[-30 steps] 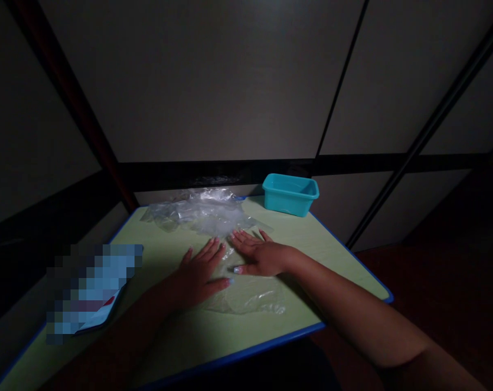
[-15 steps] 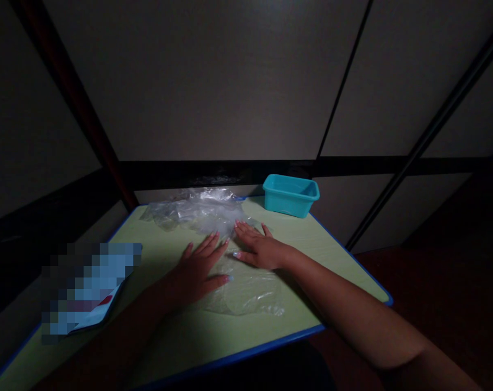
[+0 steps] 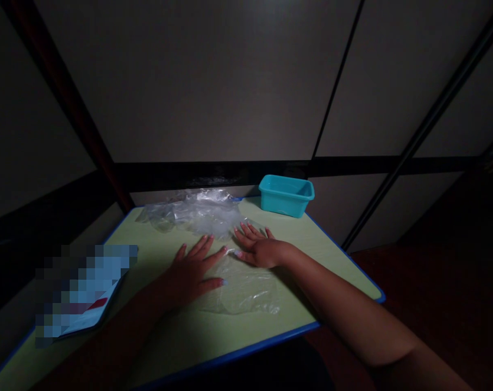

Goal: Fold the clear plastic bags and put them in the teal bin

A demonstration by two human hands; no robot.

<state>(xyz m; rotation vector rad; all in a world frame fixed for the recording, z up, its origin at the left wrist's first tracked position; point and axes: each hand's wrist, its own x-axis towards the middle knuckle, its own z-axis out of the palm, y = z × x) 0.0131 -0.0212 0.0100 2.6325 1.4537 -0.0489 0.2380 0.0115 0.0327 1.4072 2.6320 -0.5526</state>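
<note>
Left hand point(image 3: 188, 276) and right hand point(image 3: 267, 252): fingers spread, gripping nothing, over thin clear plastic sheet point(image 3: 246, 295), lower centre of frame. Uneven pressure could crease it; forward sliding could bunch it against crumpled clear plastic heap point(image 3: 203, 214), mid-frame.

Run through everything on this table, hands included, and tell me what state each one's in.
Left hand: open, palm down.
Right hand: open, palm down, thumb apart.
Near plastic: clear, spread out, wrinkled.
Far plastic: crumpled heap.
Turquoise bin: upright, open-topped.
Pixelated item: lying at left, details hidden.
Table: partly covered by plastic.
</note>
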